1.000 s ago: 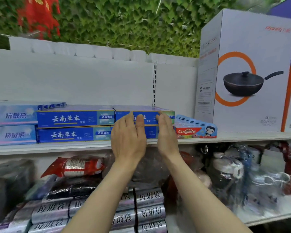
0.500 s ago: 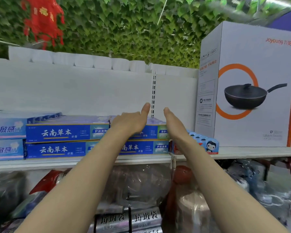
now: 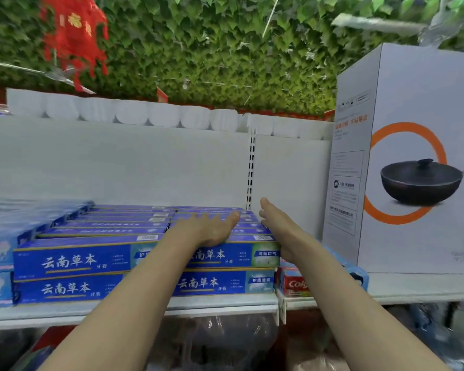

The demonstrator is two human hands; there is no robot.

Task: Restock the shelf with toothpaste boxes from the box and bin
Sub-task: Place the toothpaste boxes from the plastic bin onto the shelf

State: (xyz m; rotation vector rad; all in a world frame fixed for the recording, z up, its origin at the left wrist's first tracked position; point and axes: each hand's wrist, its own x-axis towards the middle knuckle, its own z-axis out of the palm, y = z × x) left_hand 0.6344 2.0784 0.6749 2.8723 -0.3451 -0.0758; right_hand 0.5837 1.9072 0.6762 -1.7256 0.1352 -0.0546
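White shelf (image 3: 220, 303) under stacked toothpaste boxes (image 3: 73, 263), pan carton (image 3: 413, 162)

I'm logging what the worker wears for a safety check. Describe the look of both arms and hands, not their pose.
Both forearms are bare as far as the view shows: no sleeves in sight. The left hand and right hand wear no gloves. No watch, bracelet or ring shows on either wrist or on the fingers that can be seen. No markings or bandages show; some of the fingers are hidden from view.

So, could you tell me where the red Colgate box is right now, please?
In the head view the red Colgate box lies on the shelf, lower right of centre, between the blue toothpaste stack and the pan carton.
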